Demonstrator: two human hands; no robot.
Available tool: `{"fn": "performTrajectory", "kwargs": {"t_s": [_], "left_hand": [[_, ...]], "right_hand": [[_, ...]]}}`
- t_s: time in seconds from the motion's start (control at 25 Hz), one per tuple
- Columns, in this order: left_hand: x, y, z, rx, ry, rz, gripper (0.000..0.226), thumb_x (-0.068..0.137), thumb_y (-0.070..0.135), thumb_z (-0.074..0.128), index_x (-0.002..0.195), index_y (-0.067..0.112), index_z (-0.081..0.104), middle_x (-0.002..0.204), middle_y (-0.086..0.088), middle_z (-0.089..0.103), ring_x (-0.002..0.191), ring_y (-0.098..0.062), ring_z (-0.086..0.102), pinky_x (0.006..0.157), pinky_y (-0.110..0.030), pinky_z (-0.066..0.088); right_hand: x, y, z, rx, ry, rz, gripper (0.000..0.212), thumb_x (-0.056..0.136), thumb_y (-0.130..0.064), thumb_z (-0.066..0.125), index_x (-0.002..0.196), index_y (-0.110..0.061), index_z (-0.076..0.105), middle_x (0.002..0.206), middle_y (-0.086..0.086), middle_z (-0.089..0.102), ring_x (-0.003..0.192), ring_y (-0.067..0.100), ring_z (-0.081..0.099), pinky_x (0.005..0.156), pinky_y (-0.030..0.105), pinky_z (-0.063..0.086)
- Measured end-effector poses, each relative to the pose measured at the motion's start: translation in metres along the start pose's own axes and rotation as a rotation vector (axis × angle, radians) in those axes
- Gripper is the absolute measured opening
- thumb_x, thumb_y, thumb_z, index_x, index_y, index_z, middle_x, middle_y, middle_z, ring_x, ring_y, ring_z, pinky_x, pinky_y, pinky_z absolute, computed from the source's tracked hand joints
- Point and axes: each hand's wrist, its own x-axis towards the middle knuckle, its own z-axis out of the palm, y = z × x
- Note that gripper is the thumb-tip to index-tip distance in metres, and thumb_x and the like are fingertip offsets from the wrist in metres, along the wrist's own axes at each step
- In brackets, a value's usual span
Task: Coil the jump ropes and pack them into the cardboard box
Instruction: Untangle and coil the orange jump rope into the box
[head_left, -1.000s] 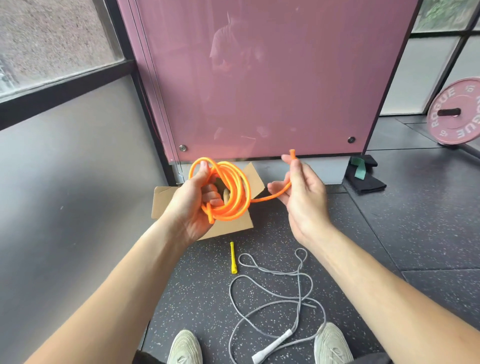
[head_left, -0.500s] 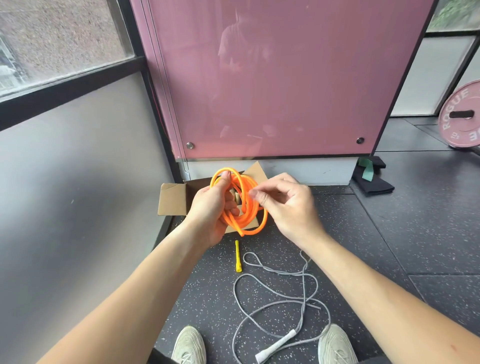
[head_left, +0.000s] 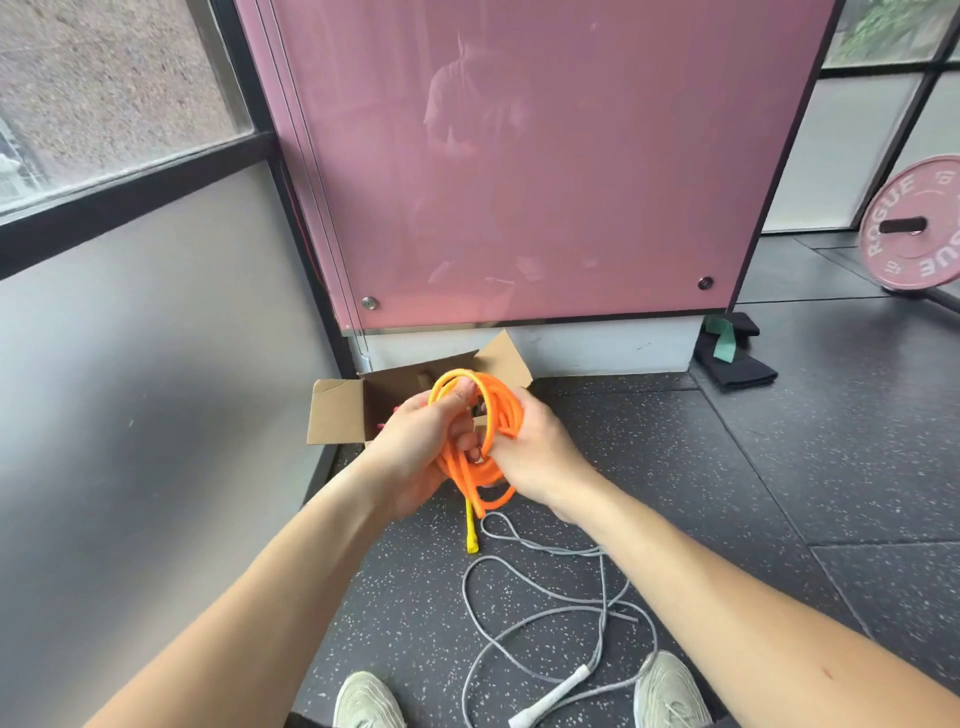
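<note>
An orange jump rope is wound into a coil and held up in front of me. My left hand grips the coil from the left, and my right hand grips it from the right with fingers curled through the loops. Just behind the coil an open cardboard box stands on the floor against the wall, its flaps spread. A grey jump rope with a white handle lies loose on the floor between my shoes. A yellow handle lies below the coil.
The floor is dark speckled rubber. A pink glass panel rises behind the box, a grey wall stands at left. A black and green item lies at the panel's right corner. A pink weight plate stands far right.
My right hand has brought the rope's free end in from the right and closed on the coil. Both hands and the coil have sunk lower, nearer the box.
</note>
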Motion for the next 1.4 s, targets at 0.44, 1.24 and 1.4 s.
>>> {"fn": "performTrajectory", "kwargs": {"t_s": [0.44,1.24,1.4], "left_hand": [[0.077,-0.053,-0.042,0.555,0.292,-0.084,0.053,0.097,0.059,0.052,0.089,0.009,0.068,0.072,-0.007,0.068,0.062,-0.021,0.066,0.064,-0.033,0.058],[0.346,-0.177,-0.264,0.170,0.511,-0.121,0.039,0.087,0.046,0.075,0.098,0.009,0.074,0.088,-0.013,0.077,0.073,-0.021,0.073,0.071,-0.041,0.064],[0.382,-0.163,-0.300,0.185,0.646,0.027,0.052,0.081,0.043,0.080,0.123,0.017,0.065,0.107,-0.005,0.074,0.087,-0.019,0.076,0.082,-0.046,0.063]], "right_hand": [[0.030,0.038,0.017,-0.156,-0.121,0.098,0.075,0.091,-0.076,0.039,0.153,-0.035,0.035,0.152,-0.002,0.050,0.138,0.019,0.048,0.112,0.036,0.038],[0.371,0.230,0.184,-0.007,-0.300,0.325,0.031,0.102,-0.030,0.058,0.098,-0.002,0.071,0.060,0.008,0.058,0.043,0.013,0.048,0.038,0.020,0.034],[0.422,0.235,0.221,0.287,-0.132,0.484,0.015,0.099,-0.019,0.064,0.097,-0.004,0.069,0.085,0.014,0.071,0.052,0.016,0.061,0.040,0.020,0.045]]}}
